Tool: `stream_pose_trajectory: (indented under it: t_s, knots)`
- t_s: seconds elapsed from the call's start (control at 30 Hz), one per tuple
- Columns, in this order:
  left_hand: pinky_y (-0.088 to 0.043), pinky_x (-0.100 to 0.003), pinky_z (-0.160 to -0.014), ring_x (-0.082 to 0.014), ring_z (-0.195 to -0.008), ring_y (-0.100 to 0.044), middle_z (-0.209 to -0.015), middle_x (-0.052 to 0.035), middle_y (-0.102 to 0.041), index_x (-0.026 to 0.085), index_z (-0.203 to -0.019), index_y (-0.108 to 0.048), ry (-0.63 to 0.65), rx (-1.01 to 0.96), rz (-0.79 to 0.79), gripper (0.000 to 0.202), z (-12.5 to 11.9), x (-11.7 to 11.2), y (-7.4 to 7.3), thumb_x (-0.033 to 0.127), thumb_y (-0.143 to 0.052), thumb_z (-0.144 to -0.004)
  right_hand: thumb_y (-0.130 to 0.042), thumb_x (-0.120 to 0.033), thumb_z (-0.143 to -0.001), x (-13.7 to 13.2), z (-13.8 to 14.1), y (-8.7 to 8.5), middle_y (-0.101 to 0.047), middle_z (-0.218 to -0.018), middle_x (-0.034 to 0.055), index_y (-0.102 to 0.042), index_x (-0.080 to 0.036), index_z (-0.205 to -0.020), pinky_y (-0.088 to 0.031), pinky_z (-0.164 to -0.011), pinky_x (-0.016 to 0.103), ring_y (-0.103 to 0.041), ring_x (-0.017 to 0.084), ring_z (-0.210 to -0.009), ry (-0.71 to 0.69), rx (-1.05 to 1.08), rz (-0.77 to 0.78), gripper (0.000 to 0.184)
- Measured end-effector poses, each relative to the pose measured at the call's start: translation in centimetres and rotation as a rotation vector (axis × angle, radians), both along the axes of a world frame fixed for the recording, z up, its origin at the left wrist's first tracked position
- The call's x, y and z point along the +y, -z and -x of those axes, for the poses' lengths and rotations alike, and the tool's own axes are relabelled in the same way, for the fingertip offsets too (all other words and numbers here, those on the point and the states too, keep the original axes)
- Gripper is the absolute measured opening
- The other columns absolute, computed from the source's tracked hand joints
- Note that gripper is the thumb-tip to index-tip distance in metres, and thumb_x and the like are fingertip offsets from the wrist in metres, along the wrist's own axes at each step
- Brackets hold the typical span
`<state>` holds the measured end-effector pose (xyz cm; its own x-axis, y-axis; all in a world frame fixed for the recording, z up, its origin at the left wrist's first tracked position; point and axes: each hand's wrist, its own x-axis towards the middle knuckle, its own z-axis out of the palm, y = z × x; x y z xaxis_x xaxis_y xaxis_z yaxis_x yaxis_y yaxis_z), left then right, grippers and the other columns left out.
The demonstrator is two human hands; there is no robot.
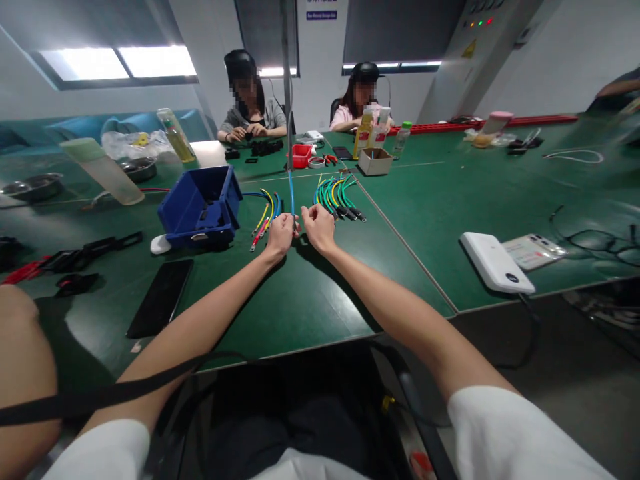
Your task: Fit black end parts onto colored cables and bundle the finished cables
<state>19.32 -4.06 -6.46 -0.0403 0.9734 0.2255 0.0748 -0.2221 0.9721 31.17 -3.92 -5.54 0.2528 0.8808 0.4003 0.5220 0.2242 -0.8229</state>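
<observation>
I see a blue bin (200, 208) on the green tabletop (310, 300), tipped on its side with its mouth facing me. Right of it, my left hand (281, 235) has its grip pinched shut on a thin blue wire (291, 190) that runs straight up from my fingers. My right hand (318, 228) sits just beside it, fingers curled together at the wire's lower end. Beyond lies a fan of green, yellow and blue cables (337, 197).

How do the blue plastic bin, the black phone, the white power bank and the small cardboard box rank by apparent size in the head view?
1. Blue plastic bin, clearly the largest.
2. Black phone and white power bank: they look alike, so no ranking.
3. Small cardboard box, which looks smallest, but it lies farther from the camera.
</observation>
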Motion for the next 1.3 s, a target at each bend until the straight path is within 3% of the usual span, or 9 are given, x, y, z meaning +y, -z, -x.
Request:
stream_pose_trajectory:
  t_s: [0.13, 0.27, 0.37, 0.6, 0.73, 0.87, 1.1, 1.3]
  knots:
    - [-0.038, -0.021, -0.052, -0.0112, -0.052, -0.05, -0.064, 0.0008, -0.057, 0.016, -0.089, -0.062, 0.046, 0.185, -0.099, 0.018, 0.2, -0.7, 0.1, 0.028, -0.049, -0.093, -0.054, -0.045, -0.092, 0.3, -0.2, 0.1, -0.066, -0.075, 0.0034, -0.066, -0.019, -0.086, -0.041, -0.071, 0.028, -0.06, 0.017, -0.071, -0.056, -0.008, 0.025, 0.029]
    - [-0.038, -0.022, -0.054, -0.0128, -0.054, -0.05, -0.063, 0.0, -0.057, 0.015, -0.088, -0.063, 0.088, 0.245, -0.151, 0.022, 0.2, -1.0, -0.1, 0.025, -0.045, -0.094, -0.044, -0.036, -0.094, 0.3, -0.2, 0.1, -0.066, -0.076, 0.003, -0.067, -0.017, -0.085, -0.041, -0.071, 0.026, -0.059, 0.015, -0.071, -0.177, 0.047, -0.048, 0.031]
    - [-0.039, -0.023, -0.058, -0.0146, -0.06, -0.054, -0.066, -0.0014, -0.06, 0.015, -0.089, -0.066, 0.059, 0.29, -0.184, 0.022, 0.2, -1.0, -0.2, 0.023, -0.045, -0.094, -0.042, -0.038, -0.094, 0.3, -0.1, 0.1, -0.065, -0.075, 0.0024, -0.066, -0.016, -0.086, -0.041, -0.069, 0.026, -0.058, 0.015, -0.069, -0.227, 0.079, -0.088, 0.033]
    - [-0.041, -0.027, -0.065, -0.0179, -0.063, -0.058, -0.069, -0.0055, -0.067, 0.015, -0.078, -0.07, 0.012, 0.545, -0.278, 0.031, 0.9, -2.0, -0.8, 0.023, -0.045, -0.095, -0.045, -0.04, -0.092, 0.4, 0.3, 0.2, -0.069, -0.086, 0.006, -0.065, -0.016, -0.092, -0.043, -0.076, 0.028, -0.062, 0.018, -0.079, -0.208, 0.024, -0.116, 0.031]
    - [-0.048, -0.031, -0.083, -0.0235, -0.085, -0.067, -0.091, -0.0089, -0.075, 0.018, -0.094, -0.076, 0.022, 0.634, -0.315, 0.03, 2.3, -3.2, -1.1, 0.028, -0.048, -0.095, -0.041, -0.04, -0.095, 0.3, 0.3, -0.1, -0.067, -0.077, 0.0045, -0.063, -0.015, -0.095, -0.044, -0.07, 0.027, -0.062, 0.017, -0.07, -0.212, 0.07, -0.084, 0.033]
    - [-0.044, -0.039, -0.102, -0.0266, -0.107, -0.065, -0.111, -0.0121, -0.073, 0.017, -0.112, -0.074, -0.092, 0.784, -0.349, 0.033, 5.0, -4.1, -1.2, 0.029, -0.048, -0.095, -0.037, -0.04, -0.098, 0.9, -0.7, -0.3, -0.068, -0.076, 0.0051, -0.064, -0.014, -0.102, -0.043, -0.068, 0.027, -0.062, 0.017, -0.067, -0.12, -0.008, -0.06, 0.037]
    - [-0.042, -0.047, -0.105, -0.0344, -0.124, -0.054, -0.143, -0.0191, -0.053, 0.013, -0.13, -0.061, -0.275, 1.091, -0.248, 0.043, 8.4, -3.2, -0.8, 0.027, -0.051, -0.091, -0.039, -0.035, -0.1, 2.0, -3.0, -0.4, -0.073, -0.101, 0.012, -0.069, -0.015, -0.11, -0.043, -0.08, 0.032, -0.066, 0.025, -0.092, 0.121, -0.332, 0.036, 0.037]
    - [-0.049, -0.044, -0.09, -0.0334, -0.098, -0.063, -0.101, -0.0191, -0.069, 0.012, -0.113, -0.067, -0.233, 1.187, -0.178, 0.033, 8.8, -2.6, 0.0, 0.024, -0.044, -0.092, -0.04, -0.031, -0.098, 2.7, -3.9, -0.1, -0.071, -0.103, 0.0196, -0.072, -0.011, -0.106, -0.044, -0.083, 0.038, -0.062, 0.03, -0.098, 0.247, -0.576, 0.142, 0.038]
